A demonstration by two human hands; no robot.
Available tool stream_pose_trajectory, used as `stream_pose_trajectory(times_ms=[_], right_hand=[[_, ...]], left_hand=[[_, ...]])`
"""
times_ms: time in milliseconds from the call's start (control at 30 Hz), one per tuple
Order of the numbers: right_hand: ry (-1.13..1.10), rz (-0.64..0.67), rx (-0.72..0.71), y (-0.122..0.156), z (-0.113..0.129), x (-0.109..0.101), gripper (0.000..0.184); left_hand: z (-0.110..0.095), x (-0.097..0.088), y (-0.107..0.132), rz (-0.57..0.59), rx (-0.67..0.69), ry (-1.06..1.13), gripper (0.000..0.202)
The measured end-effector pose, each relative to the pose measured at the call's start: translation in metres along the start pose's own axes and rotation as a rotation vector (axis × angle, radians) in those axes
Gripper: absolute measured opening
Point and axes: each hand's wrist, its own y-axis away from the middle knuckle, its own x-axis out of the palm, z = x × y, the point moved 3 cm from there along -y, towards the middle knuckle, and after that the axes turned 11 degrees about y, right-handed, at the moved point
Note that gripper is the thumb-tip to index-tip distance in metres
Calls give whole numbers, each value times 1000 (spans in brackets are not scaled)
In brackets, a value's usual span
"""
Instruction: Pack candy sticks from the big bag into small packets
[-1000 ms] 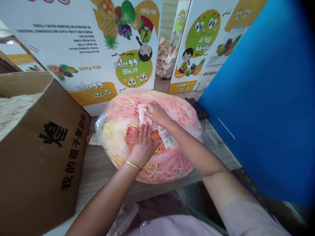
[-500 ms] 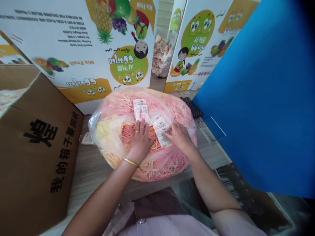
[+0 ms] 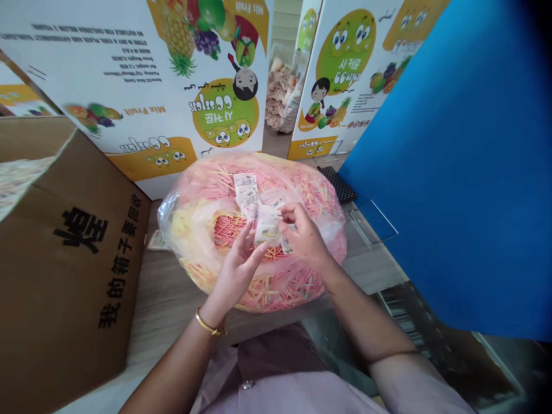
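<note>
Against half a second ago, the right hand (image 3: 304,236) has brought a printed packet (image 3: 267,225) over the middle of the stick-filled bag (image 3: 297,289), fingers pinching its right edge. The left hand (image 3: 235,273) has come off the left pile (image 3: 245,187); its fingers are parted beside the packet, contact unclear. Upside down, the far white carton (image 3: 172,121) reads "CC Stick" and "Mix Fruit"; the left brown box (image 3: 73,299), "我的箱子要回收".

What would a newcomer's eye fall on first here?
Probably the big plastic bag of pink and yellow sticks in mid-frame, where the right hand holds a small printed packet above it and the left hand is open close by. Next comes the large blue panel filling the right side, then the white carton behind the bag, its fruit and cartoon print upside down.
</note>
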Motion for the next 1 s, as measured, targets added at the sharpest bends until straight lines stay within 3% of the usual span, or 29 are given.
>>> stream_pose_trajectory(times_ms=[67,167,267,400,500,600,800,900,1000], right_hand=[[-54,135,-39,0,13,16,20],[41,199,-69,-7,18,25,15],[425,284,-73,-15,9,29,16],[815,532,-221,-20,-3,50,23],[892,457,-336,-26,-1,60,25],[909,410,-350,-32,7,67,28],[839,445,-386,-45,32,90,32],[811,400,-329,-64,37,98,36],[793,402,-273,-83,39,102,37]], left_hand=[[2,-3,2,-44,-55,107,44],[-6,-29,9,-272,-68,160,40],[-25,-63,20,-503,14,180,36],[-41,-91,30,-630,112,271,25],[-38,-98,33,-664,129,317,19],[-32,-100,34,-666,146,327,21],[-35,-95,33,-678,162,323,28],[-34,-85,35,-599,116,317,34],[-26,-70,40,-446,23,279,38]])
